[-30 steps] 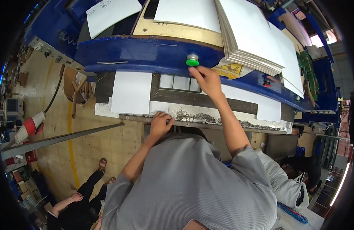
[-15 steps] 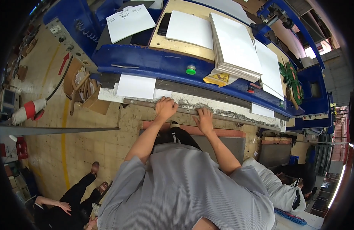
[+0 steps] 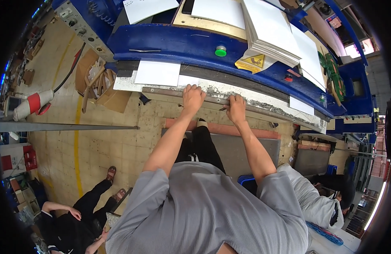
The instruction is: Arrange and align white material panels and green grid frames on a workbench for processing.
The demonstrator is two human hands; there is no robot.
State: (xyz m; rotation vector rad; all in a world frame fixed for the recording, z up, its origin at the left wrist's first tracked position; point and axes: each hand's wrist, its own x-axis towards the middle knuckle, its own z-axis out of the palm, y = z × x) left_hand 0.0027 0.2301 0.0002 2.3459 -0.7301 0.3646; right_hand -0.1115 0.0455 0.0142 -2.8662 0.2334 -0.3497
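Observation:
A long metal bar point(image 3: 212, 100) runs along the front edge of a worn white machine bed point(image 3: 128, 84). My left hand point(image 3: 193, 100) is closed over the bar, knuckles up. To its right, my right hand point(image 3: 236, 110) has its fingers curled over the same bar, a short gap between the two hands. Behind the bar, a white sheet point(image 3: 157, 73) lies on the bed left of my left hand. Another white sheet point(image 3: 301, 105) shows farther right. Above the bed stretches a blue machine beam point(image 3: 170, 40) with a green push button point(image 3: 221, 51) and a red button point(image 3: 288, 78).
A thick stack of white sheets point(image 3: 269, 29) sits on the machine, above a yellow warning label point(image 3: 251, 63). At left are a box of cardboard tubes point(image 3: 115, 101) and a red-and-white plug point(image 3: 32, 105). A person point(image 3: 68, 224) sits lower left. A mat point(image 3: 242, 148) lies underfoot.
The machine and bar now appear higher in the picture as my view shifts. My right hand's fingers, more spread before, are now curled over the bar. My left hand keeps its grip.

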